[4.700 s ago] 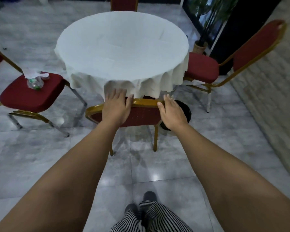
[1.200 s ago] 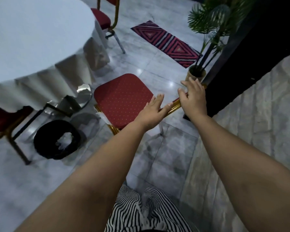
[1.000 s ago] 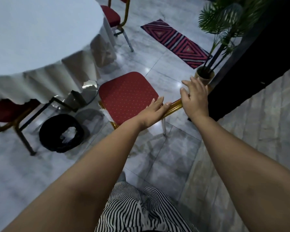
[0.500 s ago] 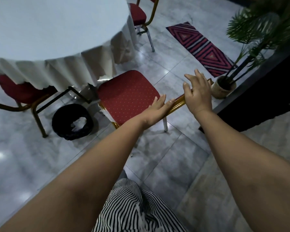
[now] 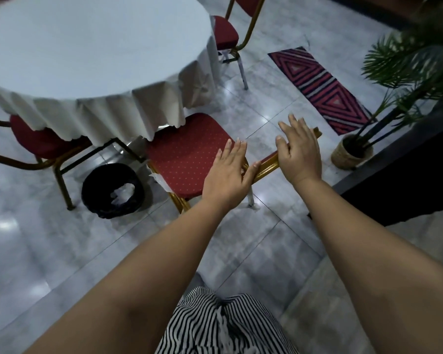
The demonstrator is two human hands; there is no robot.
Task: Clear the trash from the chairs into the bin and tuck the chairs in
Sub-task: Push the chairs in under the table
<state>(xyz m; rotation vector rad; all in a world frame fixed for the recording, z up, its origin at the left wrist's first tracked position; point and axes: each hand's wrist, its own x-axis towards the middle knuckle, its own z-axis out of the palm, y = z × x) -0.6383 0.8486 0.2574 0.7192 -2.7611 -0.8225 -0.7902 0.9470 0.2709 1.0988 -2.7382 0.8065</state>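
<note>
A grey marble-tile floor (image 5: pixel 243 251) runs under a round table draped in a white tablecloth (image 5: pixel 92 57), with a red-and-black patterned rug (image 5: pixel 320 89) and a potted palm (image 5: pixel 353 149) off to the right beside a dark wall base.

The left hand (image 5: pixel 226 176) lies flat and open, fingers spread, its palm pressing on the left end of the gold backrest rail (image 5: pixel 266 166) of the near chair, fingertips reaching over the seat's rear edge. The right hand (image 5: pixel 301 152) is also open, fingers extended and slightly fanned, resting palm-down on the right stretch of the same rail; neither hand curls around it.

The near chair's red dotted seat (image 5: pixel 187 154) is bare, with its front edge just under the tablecloth's hem and most of the cushion outside the table's edge. A scrap of pale wrapping hangs at the seat's left corner.

A black bin (image 5: pixel 113 191) stands on the floor just left of that chair, with crumpled white trash (image 5: pixel 122 195) inside. Another red chair (image 5: pixel 44 146) on the left sits partly beneath the cloth, and a third chair (image 5: pixel 228 31) stands at the table's far side. Open floor lies between the near chair's back and the person's striped trousers (image 5: pixel 225 325).
</note>
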